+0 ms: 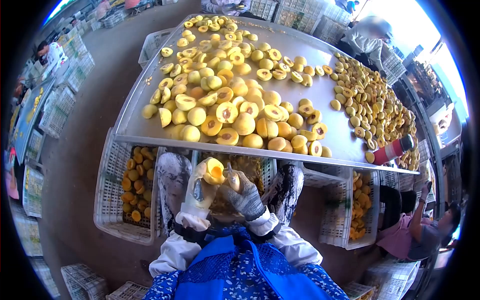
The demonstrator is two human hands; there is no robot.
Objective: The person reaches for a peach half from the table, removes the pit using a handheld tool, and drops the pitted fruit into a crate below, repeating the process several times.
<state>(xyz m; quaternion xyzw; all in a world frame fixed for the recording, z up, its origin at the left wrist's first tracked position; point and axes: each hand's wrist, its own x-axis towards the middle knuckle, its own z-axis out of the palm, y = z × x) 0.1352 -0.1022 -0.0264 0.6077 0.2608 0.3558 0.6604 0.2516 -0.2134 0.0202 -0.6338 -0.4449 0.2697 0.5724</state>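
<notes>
My left hand [201, 186], in a pale, clear-looking glove, holds a yellow peach half [214, 171] with its orange hollow facing up. Close on its right, my right hand [244, 196] wears a grey glove and grips a small tool [233, 179] near the fruit; the tool's tip is too small to make out. Both hands are over a crate between my knees, which holds fruit pieces [250, 167]. Just beyond them stands the metal table [135, 112], bearing many whole and halved yellow peaches [227, 113].
Crates of orange fruit stand at left [107, 200] and right [337, 210]. A red bottle [394, 150] lies on the table's right corner. One person [415, 230] sits at the lower right, another [367, 40] leans in at the far right. Stacked crates [60, 110] line the left.
</notes>
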